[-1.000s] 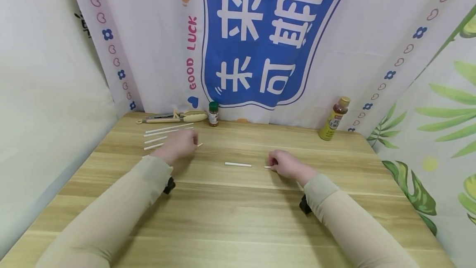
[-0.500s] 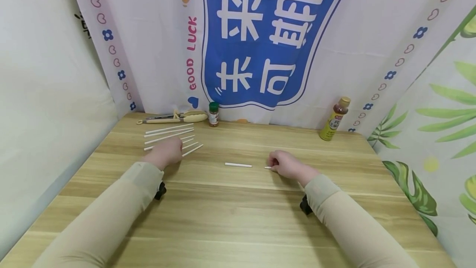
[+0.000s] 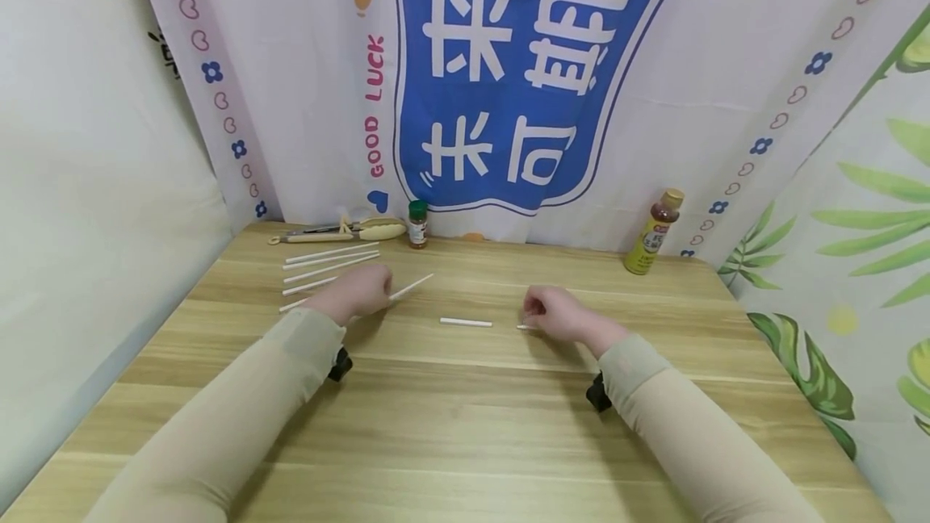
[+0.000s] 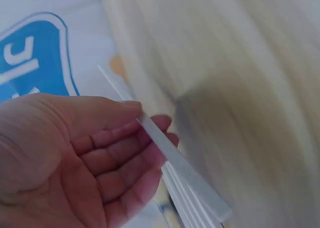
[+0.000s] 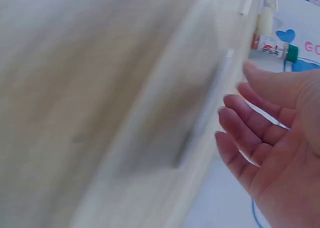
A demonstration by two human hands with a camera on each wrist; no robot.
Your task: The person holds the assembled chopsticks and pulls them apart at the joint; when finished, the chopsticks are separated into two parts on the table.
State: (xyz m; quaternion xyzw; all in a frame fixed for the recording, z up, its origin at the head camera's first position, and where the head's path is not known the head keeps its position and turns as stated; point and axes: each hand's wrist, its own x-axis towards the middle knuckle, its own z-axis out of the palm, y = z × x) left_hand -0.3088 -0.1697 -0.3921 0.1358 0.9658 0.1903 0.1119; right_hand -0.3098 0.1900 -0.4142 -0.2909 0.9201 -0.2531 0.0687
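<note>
My left hand (image 3: 359, 290) pinches a slim white stick (image 3: 412, 287) between thumb and fingers, above the left part of the table. In the left wrist view the stick (image 4: 182, 165) slants past the fingertips, its wide end nearest the camera. More white sticks (image 3: 330, 255) lie side by side below and behind that hand, partly covered by it. My right hand (image 3: 559, 315) is low over the table, beside the visible end of another white stick (image 3: 522, 327). In the right wrist view its fingers are loosely bent and apart, with a blurred white stick (image 5: 204, 110) on the tabletop beyond them.
A short white stick (image 3: 466, 322) lies between the hands. Along the back edge are beige-handled tongs (image 3: 337, 231) and a small green-capped jar (image 3: 417, 223). A yellow-labelled bottle (image 3: 654, 232) stands back right. Printed cloth (image 3: 320, 103) hangs behind the wooden table (image 3: 450, 442).
My left hand first moved back left over the row of sticks, then came right again with a white stick sticking out of its fingers. The right hand has hardly moved.
</note>
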